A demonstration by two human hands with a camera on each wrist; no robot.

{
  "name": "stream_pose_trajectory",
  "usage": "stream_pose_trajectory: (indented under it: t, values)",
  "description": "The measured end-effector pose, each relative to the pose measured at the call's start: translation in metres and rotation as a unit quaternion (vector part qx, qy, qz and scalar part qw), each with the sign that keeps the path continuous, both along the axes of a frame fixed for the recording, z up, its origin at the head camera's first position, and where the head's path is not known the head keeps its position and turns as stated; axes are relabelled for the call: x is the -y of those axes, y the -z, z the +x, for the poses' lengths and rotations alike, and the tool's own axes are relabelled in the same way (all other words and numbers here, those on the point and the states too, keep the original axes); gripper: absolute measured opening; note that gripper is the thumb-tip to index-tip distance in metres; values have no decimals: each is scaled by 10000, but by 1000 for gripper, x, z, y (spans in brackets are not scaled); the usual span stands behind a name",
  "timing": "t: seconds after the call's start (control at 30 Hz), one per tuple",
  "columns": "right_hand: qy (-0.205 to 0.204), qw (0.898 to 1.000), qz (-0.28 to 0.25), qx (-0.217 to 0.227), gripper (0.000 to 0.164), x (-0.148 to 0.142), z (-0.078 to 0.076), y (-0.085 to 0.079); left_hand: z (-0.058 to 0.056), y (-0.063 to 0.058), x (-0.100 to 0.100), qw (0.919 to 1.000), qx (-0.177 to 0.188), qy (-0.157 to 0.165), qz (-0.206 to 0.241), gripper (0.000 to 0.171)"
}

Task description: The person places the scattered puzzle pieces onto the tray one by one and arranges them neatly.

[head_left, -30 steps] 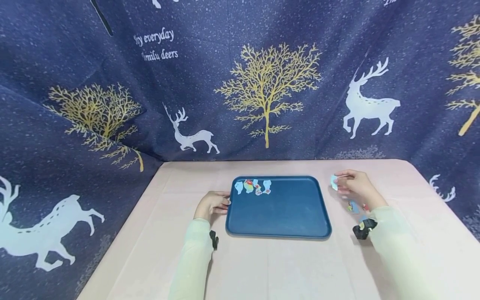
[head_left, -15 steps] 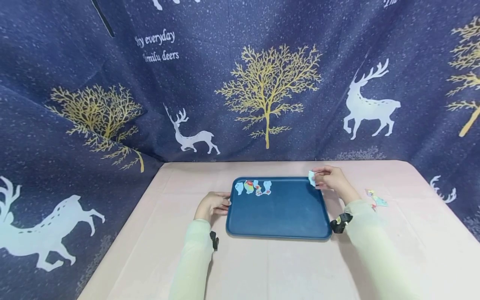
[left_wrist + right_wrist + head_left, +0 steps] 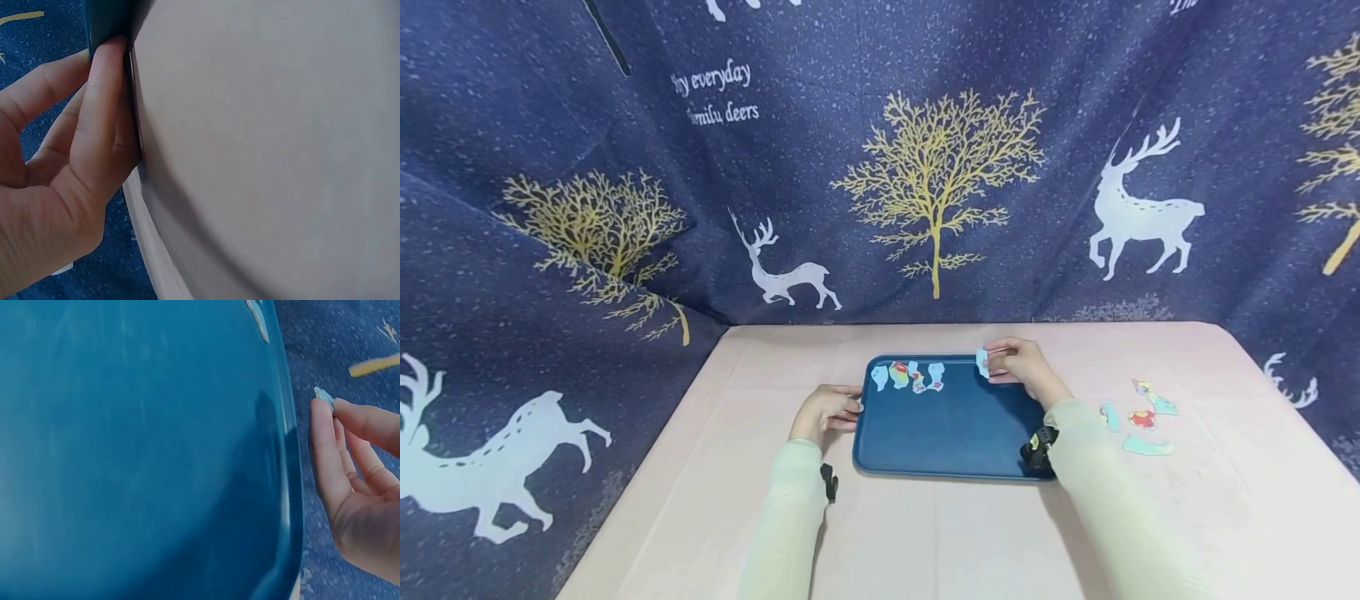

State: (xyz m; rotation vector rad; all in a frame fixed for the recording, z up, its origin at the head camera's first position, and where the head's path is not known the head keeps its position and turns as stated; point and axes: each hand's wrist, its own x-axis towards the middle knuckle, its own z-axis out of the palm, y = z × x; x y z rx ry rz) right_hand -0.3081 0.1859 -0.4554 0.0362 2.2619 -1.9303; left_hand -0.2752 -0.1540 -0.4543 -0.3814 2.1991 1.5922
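Observation:
A dark blue tray (image 3: 955,433) lies on the table, with several small light-blue and coloured puzzle pieces (image 3: 898,375) in a row along its far left part. My left hand (image 3: 827,412) holds the tray's left rim; the left wrist view shows fingertips (image 3: 109,53) right at that rim. Between thumb and fingertips my right hand (image 3: 1026,367) pinches a light-blue puzzle piece (image 3: 982,363). That hand is over the tray's far right part, and the right wrist view shows the piece (image 3: 324,397) mostly hidden behind the fingertips.
More puzzle pieces lie on the table right of the tray, among them a red one (image 3: 1142,418) and a curved pale-blue one (image 3: 1147,447). A pale pink cloth (image 3: 880,533) covers the table. Behind it hangs a blue curtain (image 3: 820,167) printed with deer and trees.
My right hand has moved left with its puzzle piece, from beside the tray to over it. Loose pieces at the right have come into fuller view. The left hand has stayed at the rim.

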Motion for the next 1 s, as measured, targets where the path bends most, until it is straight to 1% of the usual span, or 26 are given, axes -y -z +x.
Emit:
stream_pose_trajectory:
  t: [0.07, 0.33, 0.5, 0.6, 0.7, 0.9, 1.0]
  values:
    - [-4, 10000, 59, 24, 39, 8, 0, -1, 0, 0, 0, 10000, 2, 3, 8, 47]
    - [52, 9993, -113, 341, 39, 30, -5, 5, 0, 1, 0, 10000, -17, 16, 42, 48]
    - [-73, 9993, -183, 316, 38, 37, -7, 9, -1, 2, 0, 10000, -15, 18, 49, 48]
    - [-141, 9994, -140, 292, 37, 41, -7, 11, -1, 1, 0, 10000, -10, 8, 62, 48]
    - [-148, 9996, -8, 259, 36, 45, -8, 10, -1, 1, 0, 10000, 10, 1, 73, 48]
    - [-150, 9985, 522, -11, 32, 50, -9, 10, -1, 2, 1, 10000, 7, 2, 89, 47]
    - [-96, 9979, 643, -78, 31, 52, -11, 11, -1, 2, 0, 10000, -4, 15, 81, 47]
